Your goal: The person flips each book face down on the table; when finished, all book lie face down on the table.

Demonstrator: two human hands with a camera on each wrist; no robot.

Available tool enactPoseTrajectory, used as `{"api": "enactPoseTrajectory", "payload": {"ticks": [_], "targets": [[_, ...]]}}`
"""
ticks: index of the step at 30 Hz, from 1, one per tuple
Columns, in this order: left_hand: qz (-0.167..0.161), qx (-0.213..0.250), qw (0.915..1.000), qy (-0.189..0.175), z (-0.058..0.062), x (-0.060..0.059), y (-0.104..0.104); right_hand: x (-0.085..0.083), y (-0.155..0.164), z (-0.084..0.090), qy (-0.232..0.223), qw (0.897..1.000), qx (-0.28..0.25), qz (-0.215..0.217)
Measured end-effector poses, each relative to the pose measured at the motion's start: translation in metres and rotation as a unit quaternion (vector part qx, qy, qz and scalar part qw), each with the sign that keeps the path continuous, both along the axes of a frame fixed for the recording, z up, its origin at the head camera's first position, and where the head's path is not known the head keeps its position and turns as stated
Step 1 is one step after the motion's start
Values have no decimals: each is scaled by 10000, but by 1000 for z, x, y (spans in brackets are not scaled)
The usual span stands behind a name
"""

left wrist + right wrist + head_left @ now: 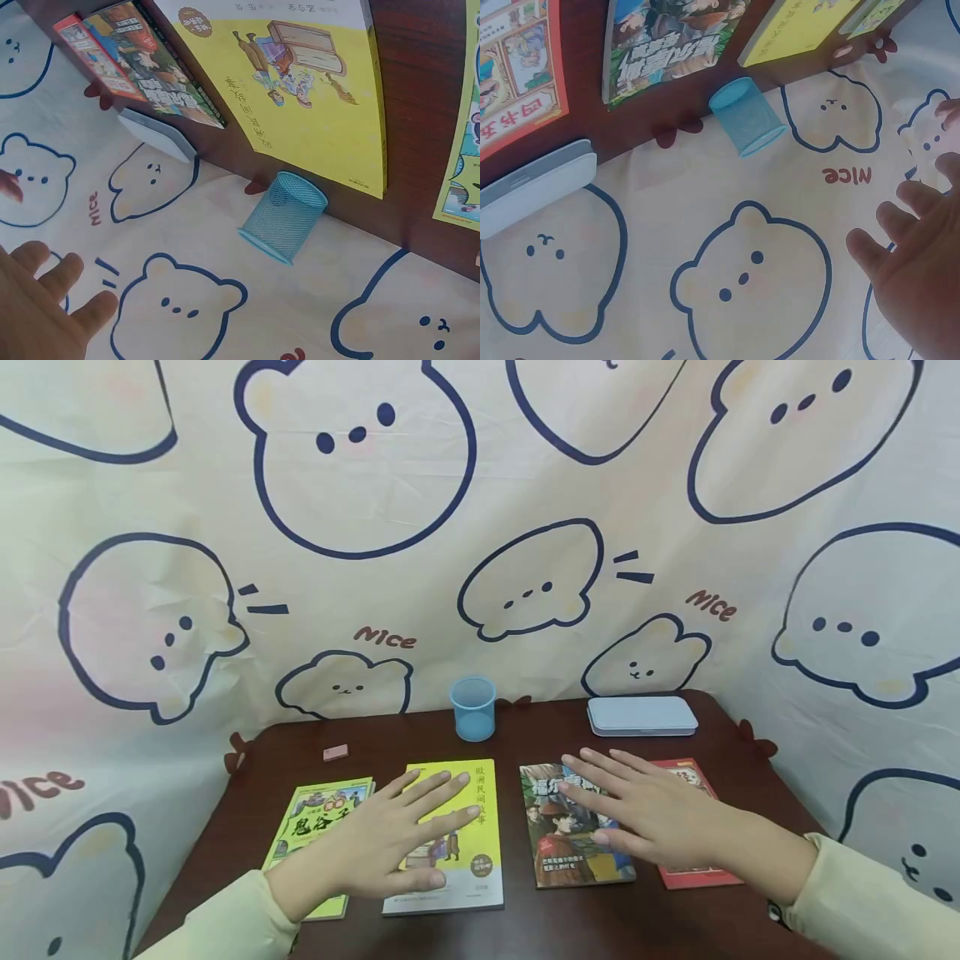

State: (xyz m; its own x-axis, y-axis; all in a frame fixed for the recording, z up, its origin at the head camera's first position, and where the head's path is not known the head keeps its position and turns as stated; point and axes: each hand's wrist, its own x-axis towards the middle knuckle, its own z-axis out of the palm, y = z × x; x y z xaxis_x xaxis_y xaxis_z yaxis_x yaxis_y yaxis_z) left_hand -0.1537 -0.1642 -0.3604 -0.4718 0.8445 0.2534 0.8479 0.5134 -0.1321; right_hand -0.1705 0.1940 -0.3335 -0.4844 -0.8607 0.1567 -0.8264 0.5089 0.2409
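Note:
In the head view my left hand (401,839) is spread flat with straight fingers above the large yellow book (480,847), its wrist overlapping a green-yellow book (311,818) at the left. My right hand (648,806), fingers likewise extended, hovers over a dark comic-style book (573,860) and partly hides a red book (693,877) at the right. Neither hand holds anything. The left wrist view catches the left hand (49,307) at its lower left corner, while the right hand (922,262) shows at the right edge of the right wrist view.
A blue mesh pen cup (474,710) stands at the back of the dark brown table (405,739). To its right lies a pale blue pencil case (642,716); a small pink eraser (335,752) lies back left. A bear-print curtain (360,593) rises behind the table and along its sides.

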Motion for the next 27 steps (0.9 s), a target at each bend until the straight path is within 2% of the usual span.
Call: {"api": "enactPoseTrajectory", "payload": {"ticks": [5,11,19,24,27], "targets": [[37,-34,10000,-4,-3,5,-6,-9,-13,4,40,9999,75,98],[341,-274,9990,17,-2,9,-15,-25,-29,8,9,9996,110,274],[813,-357,9956,291,-6,11,-34,-43,-51,-6,-254,9988,-52,407],[1460,30,9893,4,-11,12,-59,-55,-72,-28,-523,9978,-49,404],[1969,383,9793,-269,-13,12,-75,-62,-90,-43,-679,9968,-156,389]]}}
